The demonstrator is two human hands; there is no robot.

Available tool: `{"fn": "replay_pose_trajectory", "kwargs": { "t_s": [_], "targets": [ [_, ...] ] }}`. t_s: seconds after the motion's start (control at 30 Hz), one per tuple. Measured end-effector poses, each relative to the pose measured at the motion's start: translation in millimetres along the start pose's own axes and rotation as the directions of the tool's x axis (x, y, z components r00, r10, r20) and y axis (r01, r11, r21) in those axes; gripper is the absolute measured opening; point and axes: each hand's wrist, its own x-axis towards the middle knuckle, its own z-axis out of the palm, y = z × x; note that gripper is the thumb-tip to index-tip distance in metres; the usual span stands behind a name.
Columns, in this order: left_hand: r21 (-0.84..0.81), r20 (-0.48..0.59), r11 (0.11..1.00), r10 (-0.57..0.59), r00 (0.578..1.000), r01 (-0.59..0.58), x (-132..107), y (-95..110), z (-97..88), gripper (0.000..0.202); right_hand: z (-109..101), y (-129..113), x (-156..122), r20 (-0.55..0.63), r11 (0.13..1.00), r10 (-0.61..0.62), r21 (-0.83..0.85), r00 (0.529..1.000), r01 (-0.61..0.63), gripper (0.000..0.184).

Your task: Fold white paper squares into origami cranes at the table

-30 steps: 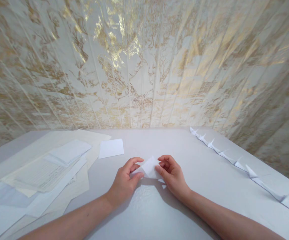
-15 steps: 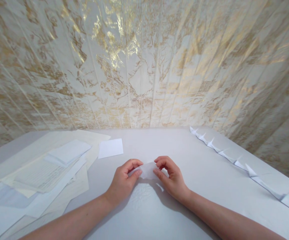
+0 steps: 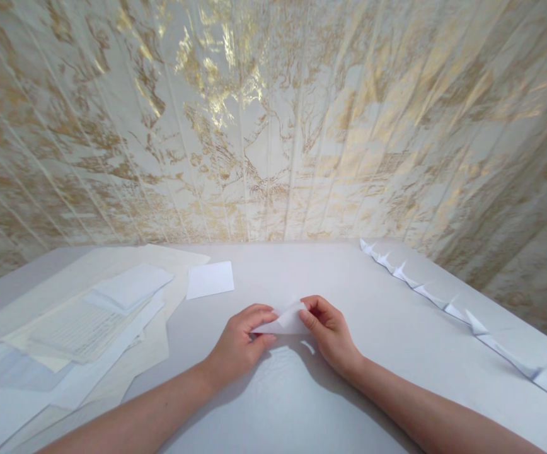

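Observation:
A small white piece of paper, folded to a pointed shape, is held just above the table between my two hands. My right hand pinches its upper right corner between thumb and fingers. The left tip of the paper lies between the thumb and fingers of my left hand; the fingers curl over it from behind and the thumb sits a little below. Beyond my left hand a white paper square lies flat on the table.
Overlapping loose sheets, some with writing, cover the left side of the white table. Along the right edge runs a row of several folded paper figures with upright points. Behind the table hangs a gold-patterned curtain.
The paper has been turned and tilted, now showing a long point toward my left hand. My left thumb has dropped away from the fingers; my right hand has shifted slightly right.

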Motion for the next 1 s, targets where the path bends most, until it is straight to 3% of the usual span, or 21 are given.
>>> {"fn": "replay_pose_trajectory", "kwargs": {
  "t_s": [0.13,0.2,0.33,0.4,0.5,0.57,0.73,0.87,0.93,1.0],
  "targets": [
    [0.078,-0.057,0.996,-0.028,0.998,0.032,2.7,-1.8,-2.9,0.010,-0.5,-2.4,0.7,-0.011,0.992,0.108,0.060,0.994,-0.107,0.034],
    [0.114,-0.111,0.993,-0.013,0.994,0.026,4.3,-0.9,-8.0,0.009,-2.2,-4.3,0.9,0.039,0.995,0.092,0.038,0.995,-0.094,0.034],
    [0.103,-0.229,0.993,-0.032,0.973,0.057,6.8,5.5,-19.9,0.010,-7.8,-9.4,0.0,0.149,0.958,-0.188,-0.188,0.971,0.214,0.037],
    [0.007,-0.231,0.992,-0.119,0.966,0.123,6.9,9.7,-23.0,0.015,-9.7,-12.2,-0.7,0.179,0.881,-0.317,-0.309,0.931,0.359,0.033],
    [-0.196,-0.164,0.951,-0.272,0.948,0.239,6.2,15.2,-23.4,0.021,-10.0,-16.1,-1.1,0.189,0.828,-0.383,-0.363,0.904,0.426,0.011],
    [-0.252,-0.126,0.931,-0.302,0.945,0.264,5.5,18.4,-22.9,0.024,-9.2,-18.8,-0.7,0.148,0.872,-0.337,-0.324,0.930,0.368,0.014],
    [-0.197,-0.103,0.960,-0.223,0.969,0.200,3.4,26.9,-25.8,0.023,-6.9,-26.9,-1.3,-0.039,0.971,-0.156,-0.190,0.987,0.146,0.027],
    [-0.190,-0.090,0.948,-0.277,0.957,0.256,1.8,31.1,-27.7,0.032,-2.8,-32.4,-9.1,0.044,1.000,0.023,0.005,0.999,-0.023,0.028],
    [-0.194,-0.104,0.943,-0.292,0.951,0.269,2.1,30.8,-26.8,0.033,-0.2,-33.7,-13.7,0.093,0.997,0.044,0.056,0.995,-0.049,0.023],
    [-0.210,-0.100,0.930,-0.328,0.939,0.302,2.8,29.2,-25.0,0.033,2.2,-33.7,-16.6,0.109,0.999,0.033,0.025,0.993,-0.036,0.036]
  ]
}}
